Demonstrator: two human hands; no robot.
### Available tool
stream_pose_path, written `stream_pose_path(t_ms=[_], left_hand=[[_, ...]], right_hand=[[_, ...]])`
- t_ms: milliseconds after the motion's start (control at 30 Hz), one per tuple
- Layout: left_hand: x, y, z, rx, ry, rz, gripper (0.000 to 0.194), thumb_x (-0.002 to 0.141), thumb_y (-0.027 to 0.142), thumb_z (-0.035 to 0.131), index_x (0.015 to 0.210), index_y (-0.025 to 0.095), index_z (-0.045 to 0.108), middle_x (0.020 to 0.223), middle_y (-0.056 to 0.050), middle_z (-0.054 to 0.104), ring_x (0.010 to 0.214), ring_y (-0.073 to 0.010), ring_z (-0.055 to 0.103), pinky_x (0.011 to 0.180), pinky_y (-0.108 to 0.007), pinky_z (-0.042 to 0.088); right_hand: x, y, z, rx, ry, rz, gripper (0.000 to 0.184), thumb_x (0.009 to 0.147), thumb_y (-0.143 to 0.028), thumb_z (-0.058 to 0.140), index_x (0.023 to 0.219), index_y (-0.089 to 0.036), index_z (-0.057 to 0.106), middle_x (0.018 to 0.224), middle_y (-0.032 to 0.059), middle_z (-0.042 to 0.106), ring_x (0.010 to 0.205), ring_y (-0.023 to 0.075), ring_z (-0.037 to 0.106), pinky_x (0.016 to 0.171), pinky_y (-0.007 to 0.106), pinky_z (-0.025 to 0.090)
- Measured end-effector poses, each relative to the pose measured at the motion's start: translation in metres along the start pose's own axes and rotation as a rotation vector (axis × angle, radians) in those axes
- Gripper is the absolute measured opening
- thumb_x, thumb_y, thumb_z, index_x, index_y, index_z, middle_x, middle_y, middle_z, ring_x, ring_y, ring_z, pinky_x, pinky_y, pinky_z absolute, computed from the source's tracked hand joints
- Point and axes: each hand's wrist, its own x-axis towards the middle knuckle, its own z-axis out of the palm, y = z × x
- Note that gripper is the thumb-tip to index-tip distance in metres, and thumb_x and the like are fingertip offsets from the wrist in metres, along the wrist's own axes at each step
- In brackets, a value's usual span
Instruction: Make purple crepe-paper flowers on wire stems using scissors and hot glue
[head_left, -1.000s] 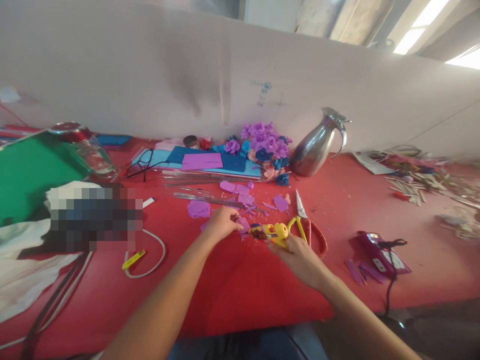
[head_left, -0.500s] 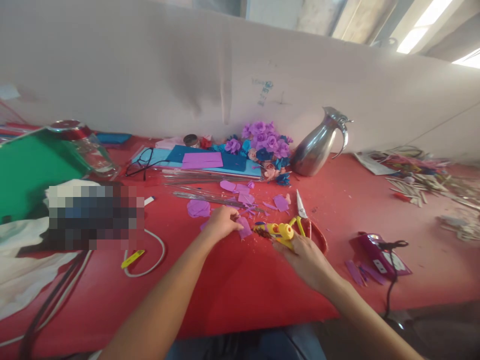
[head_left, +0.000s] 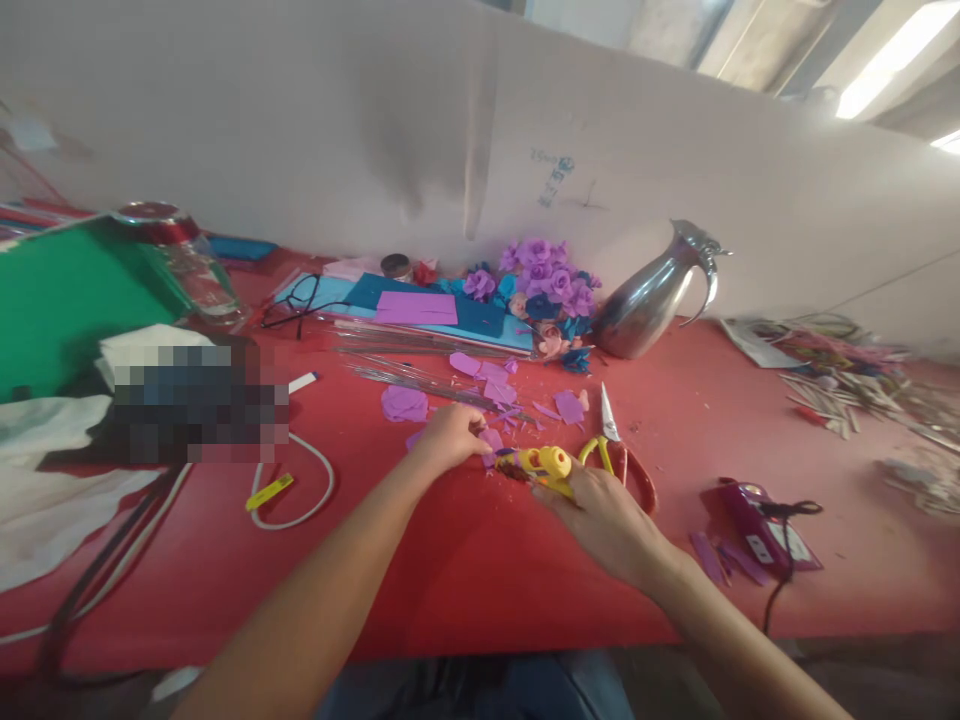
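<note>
My left hand pinches a purple paper petal between thumb and fingers, just above the red table. In my right hand is a yellow glue gun, its brownish, crusted nozzle pointing left at the petal. The tip is at or very near the petal's edge; contact cannot be made out. Other cut purple petals lie beyond my left hand with small paper scraps. Scissors with yellow and red handles lie right behind the glue gun, blades pointing away.
Paper flowers are bunched at the back beside a steel jug. Wires lie before stacked coloured paper and glasses. A glass jar stands left; a purple corded device lies right. A white cable loops at left.
My right hand has brought the glue gun left, so its nozzle now meets or nearly meets the petal. My left hand keeps its pinch on the petal. The whole view has shifted slightly.
</note>
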Motion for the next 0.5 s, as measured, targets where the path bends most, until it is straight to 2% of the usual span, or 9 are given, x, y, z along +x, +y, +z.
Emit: stream_pose_path(t_ms=[333,500], left_hand=[[0.0005,-0.0012,0.0006,0.002,0.004,0.016,0.016,0.056,0.018,0.07,0.052,0.017,0.055,0.052,0.004,0.048,0.062,-0.0138,0.049,0.054,-0.024,0.028],[0.0006,-0.0011,0.0006,-0.005,0.003,0.018,0.016,0.056,0.018,0.07,0.051,0.017,0.055,0.051,0.004,0.048,0.062,-0.014,0.05,0.053,-0.024,0.028]], right_hand=[[0.0003,0.0003,-0.0055,0.003,0.012,0.015,0.026,0.089,-0.036,0.046,0.08,-0.018,0.062,0.062,0.0046,0.064,0.056,0.018,0.058,0.052,0.027,0.026],[0.0005,0.0047,-0.0051,-0.011,0.031,0.008,0.025,0.09,-0.036,0.045,0.082,-0.019,0.061,0.07,0.006,0.067,0.065,0.0202,0.062,0.055,0.027,0.029]])
